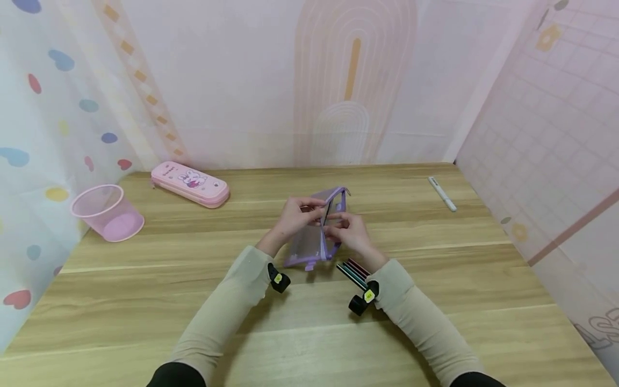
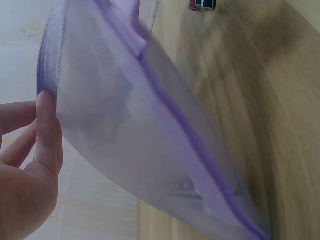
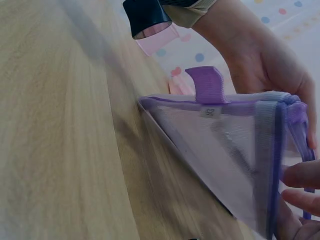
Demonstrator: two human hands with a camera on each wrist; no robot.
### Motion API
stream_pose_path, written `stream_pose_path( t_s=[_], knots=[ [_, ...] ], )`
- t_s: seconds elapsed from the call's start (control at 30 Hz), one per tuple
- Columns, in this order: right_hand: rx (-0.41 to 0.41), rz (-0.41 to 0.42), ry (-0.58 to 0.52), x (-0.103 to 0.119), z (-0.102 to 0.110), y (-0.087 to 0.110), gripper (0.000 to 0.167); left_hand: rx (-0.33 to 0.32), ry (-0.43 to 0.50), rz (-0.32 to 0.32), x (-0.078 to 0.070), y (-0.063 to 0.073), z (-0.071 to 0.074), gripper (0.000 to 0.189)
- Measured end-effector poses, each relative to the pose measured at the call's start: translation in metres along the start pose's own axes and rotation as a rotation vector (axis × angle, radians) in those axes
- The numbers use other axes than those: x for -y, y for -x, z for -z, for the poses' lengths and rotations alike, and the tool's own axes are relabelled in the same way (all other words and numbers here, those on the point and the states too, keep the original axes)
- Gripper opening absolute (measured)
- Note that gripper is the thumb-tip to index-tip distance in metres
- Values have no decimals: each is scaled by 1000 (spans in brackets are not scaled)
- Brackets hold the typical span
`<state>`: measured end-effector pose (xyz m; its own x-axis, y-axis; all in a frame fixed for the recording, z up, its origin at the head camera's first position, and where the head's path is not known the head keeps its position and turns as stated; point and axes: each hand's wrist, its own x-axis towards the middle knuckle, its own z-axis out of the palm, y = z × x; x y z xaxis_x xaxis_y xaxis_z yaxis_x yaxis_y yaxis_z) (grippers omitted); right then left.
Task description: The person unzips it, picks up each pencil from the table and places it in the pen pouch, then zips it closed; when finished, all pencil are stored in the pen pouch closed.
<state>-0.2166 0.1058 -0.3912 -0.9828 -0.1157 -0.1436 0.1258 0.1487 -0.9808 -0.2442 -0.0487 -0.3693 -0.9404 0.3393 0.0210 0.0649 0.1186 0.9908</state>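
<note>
A translucent mesh zipper pouch (image 1: 306, 244) with purple trim stands tilted on the table, its zippered mouth spread toward the right. My left hand (image 1: 296, 219) pinches the mouth's edge between thumb and fingers; the left wrist view shows these fingertips (image 2: 46, 107) on the zipper band. Across the gap, my right hand (image 1: 352, 232) has its thumb and fingers at the mouth, gripping the zipper edge (image 3: 277, 175). A dark slender item (image 3: 240, 155) shows through the mesh. From the pouch's side sticks out a purple tab (image 3: 207, 85).
Several dark-coloured pens (image 1: 354, 273) lie beside the right wrist. A white pen (image 1: 442, 193) lies at the back right. A pink pencil case (image 1: 191, 184) with a rabbit picture sits at the back left, near a pink translucent cup (image 1: 108, 212). Fabric walls border the table.
</note>
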Motion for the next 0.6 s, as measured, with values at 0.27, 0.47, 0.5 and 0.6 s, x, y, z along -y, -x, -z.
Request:
stream_pose_path(
  t_s=[0.27, 0.47, 0.5, 0.6],
  knots=[
    [31, 102, 38, 2, 17, 11, 30, -23, 37, 20, -1, 2, 8, 29],
    [89, 180, 242, 0, 40, 27, 26, -33, 29, 21, -1, 2, 11, 30],
    [114, 180, 284, 0, 44, 32, 26, -33, 28, 24, -1, 3, 11, 30],
    [235, 212, 415, -4, 61, 48, 26, -22, 34, 22, 0, 4, 12, 29]
  ],
)
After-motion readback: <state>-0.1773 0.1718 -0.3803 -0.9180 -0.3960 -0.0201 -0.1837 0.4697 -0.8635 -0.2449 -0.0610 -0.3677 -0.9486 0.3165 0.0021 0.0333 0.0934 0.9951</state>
